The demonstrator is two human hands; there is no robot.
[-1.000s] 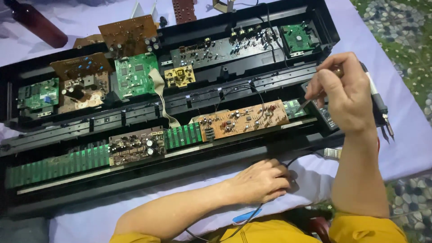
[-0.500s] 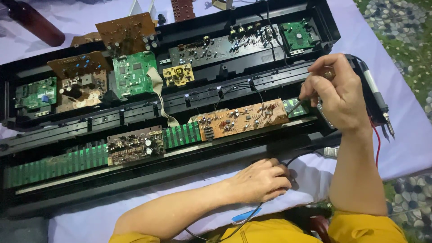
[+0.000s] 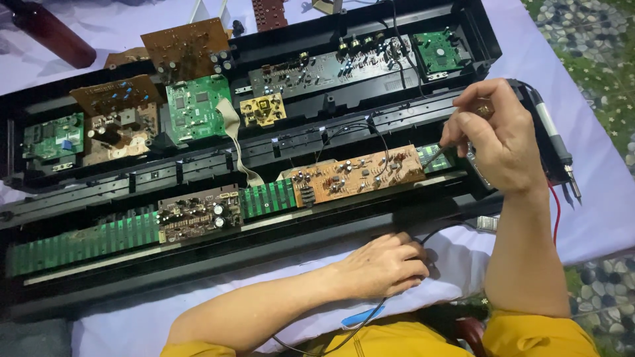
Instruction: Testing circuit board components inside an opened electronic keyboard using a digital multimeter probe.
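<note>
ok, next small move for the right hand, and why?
Probably ease the thin tool tip down onto the small green board just right of the brown board. The right hand pinches the tool with its tip at that spot, though contact can't be told. The left hand rests on the white cloth by the case's front edge, over a black cable.

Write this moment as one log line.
right hand: holds thin tool on brown circuit board | left hand: rests on white cloth

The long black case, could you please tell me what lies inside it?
Inside the long black case lie green and brown circuit boards and wiring. The right hand covers the case's right end.
</note>
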